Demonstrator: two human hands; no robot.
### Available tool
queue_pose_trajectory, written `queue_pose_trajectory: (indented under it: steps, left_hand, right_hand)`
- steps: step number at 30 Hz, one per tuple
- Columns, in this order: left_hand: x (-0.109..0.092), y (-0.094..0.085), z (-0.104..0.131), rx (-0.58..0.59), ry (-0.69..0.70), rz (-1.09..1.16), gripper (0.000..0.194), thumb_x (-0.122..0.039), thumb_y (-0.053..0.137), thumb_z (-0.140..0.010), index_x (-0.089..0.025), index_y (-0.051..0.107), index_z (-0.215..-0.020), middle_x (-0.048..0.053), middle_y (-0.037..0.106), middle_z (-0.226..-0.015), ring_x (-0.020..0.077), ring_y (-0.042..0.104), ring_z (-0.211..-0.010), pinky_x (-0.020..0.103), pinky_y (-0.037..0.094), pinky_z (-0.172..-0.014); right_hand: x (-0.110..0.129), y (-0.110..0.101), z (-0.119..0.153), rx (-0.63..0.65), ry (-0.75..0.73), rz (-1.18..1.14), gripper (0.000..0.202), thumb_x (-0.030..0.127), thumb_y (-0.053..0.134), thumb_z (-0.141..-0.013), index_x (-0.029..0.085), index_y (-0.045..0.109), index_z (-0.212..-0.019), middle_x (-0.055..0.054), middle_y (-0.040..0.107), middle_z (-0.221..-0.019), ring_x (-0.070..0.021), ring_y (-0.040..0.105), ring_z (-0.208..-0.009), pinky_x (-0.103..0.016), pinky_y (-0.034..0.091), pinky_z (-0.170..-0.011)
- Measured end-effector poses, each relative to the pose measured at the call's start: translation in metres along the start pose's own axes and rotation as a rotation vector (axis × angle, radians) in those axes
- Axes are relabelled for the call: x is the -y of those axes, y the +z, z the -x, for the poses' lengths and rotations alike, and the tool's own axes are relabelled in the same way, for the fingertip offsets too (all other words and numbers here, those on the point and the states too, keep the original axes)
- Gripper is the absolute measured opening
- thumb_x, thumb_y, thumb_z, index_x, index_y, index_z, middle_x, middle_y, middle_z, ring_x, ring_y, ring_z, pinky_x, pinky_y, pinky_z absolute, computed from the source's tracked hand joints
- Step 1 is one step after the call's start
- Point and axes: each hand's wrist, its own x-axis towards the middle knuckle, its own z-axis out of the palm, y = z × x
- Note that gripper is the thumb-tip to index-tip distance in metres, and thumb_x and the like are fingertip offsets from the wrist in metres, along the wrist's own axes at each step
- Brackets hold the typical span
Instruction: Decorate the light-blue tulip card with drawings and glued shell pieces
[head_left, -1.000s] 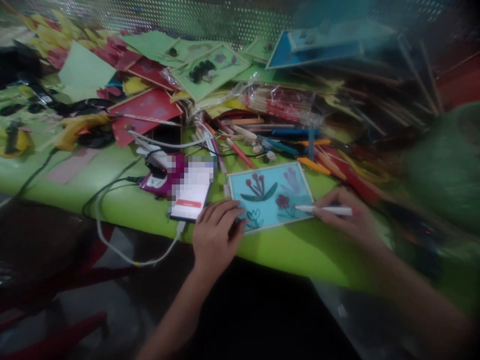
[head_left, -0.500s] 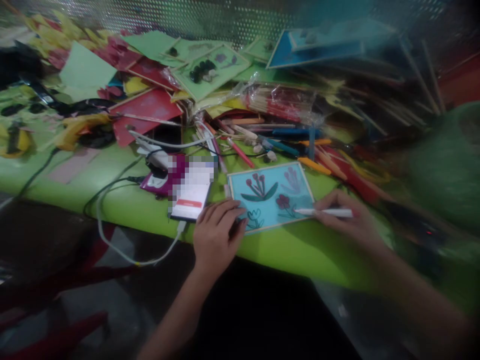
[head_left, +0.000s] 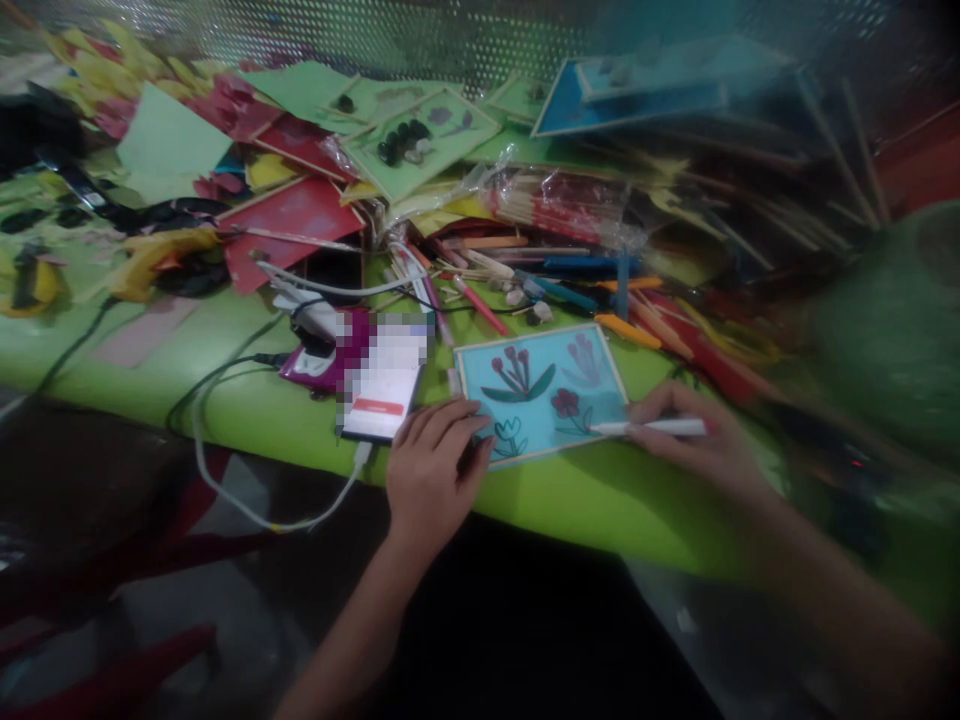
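On the green table lies a blue card (head_left: 536,412) with a pale stick border, bearing red flowers, green leaves and a green tulip outline. My left hand (head_left: 433,468) rests over the card's lower left corner, its fingers bent loosely and spread a little. A white marker (head_left: 660,427) with a red end is pinched in my right hand (head_left: 694,445). The marker's tip meets the card at the leaves of the lower right flower. Just left of my left hand is a phone (head_left: 382,390) with a lit screen, partly blurred out.
A white cable (head_left: 277,522) loops from the phone over the table's front edge (head_left: 577,530). Behind the card lie several pens (head_left: 484,305) and a bag of sticks (head_left: 562,205). A yellow glue gun (head_left: 154,260) and red card (head_left: 292,225) are at left.
The marker's tip has shifted slightly downward on the card, by the lower right flower's leaf. My left hand, the card and the phone have not visibly moved.
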Motion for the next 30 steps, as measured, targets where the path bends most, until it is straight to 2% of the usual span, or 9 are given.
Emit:
queue_pose_trajectory:
  steps: [9,15,24,30]
  left_hand:
    - [0.0007,-0.0002,0.0004,0.009,-0.004,0.001,0.015,-0.021,0.069,-0.094,-0.024,0.07,-0.108,0.004,0.078,-0.117,0.0248,0.072,-0.111,0.044,0.053,-0.097]
    - [0.0005,-0.0001,0.0006,0.004,-0.002,0.001,0.014,-0.021,0.069,-0.094,-0.024,0.07,-0.108,0.004,0.078,-0.116,0.0246,0.072,-0.111,0.042,0.053,-0.097]
    - [0.001,-0.0001,0.0008,0.003,0.001,0.005,0.014,-0.021,0.069,-0.094,-0.024,0.07,-0.108,0.004,0.078,-0.116,0.0244,0.072,-0.111,0.042,0.053,-0.097]
    - [0.0005,-0.0001,0.0009,0.014,-0.022,0.007,0.014,-0.022,0.068,-0.095,-0.025,0.07,-0.108,0.004,0.078,-0.117,0.0246,0.072,-0.113,0.044,0.052,-0.099]
  right_hand:
    - [-0.0008,0.002,-0.0008,-0.025,-0.034,-0.018,0.03,0.044,0.083,-0.075,0.021,0.065,-0.077,0.0,0.067,-0.077,-0.0134,0.052,-0.062,-0.026,0.037,-0.055]
    - [-0.0034,0.0025,-0.0026,-0.075,-0.012,0.028,0.031,0.048,0.082,-0.074,0.022,0.066,-0.077,-0.001,0.067,-0.075,-0.0158,0.054,-0.063,-0.027,0.04,-0.057]
    - [-0.0084,0.0056,-0.0058,-0.169,-0.058,0.038,0.026,0.046,0.081,-0.073,0.024,0.067,-0.074,0.001,0.063,-0.069,-0.0152,0.05,-0.058,-0.028,0.04,-0.055]
    - [-0.0042,0.0045,-0.0048,-0.171,-0.037,0.061,0.026,0.044,0.082,-0.075,0.024,0.066,-0.075,0.001,0.064,-0.071,-0.0157,0.051,-0.061,-0.028,0.04,-0.056]
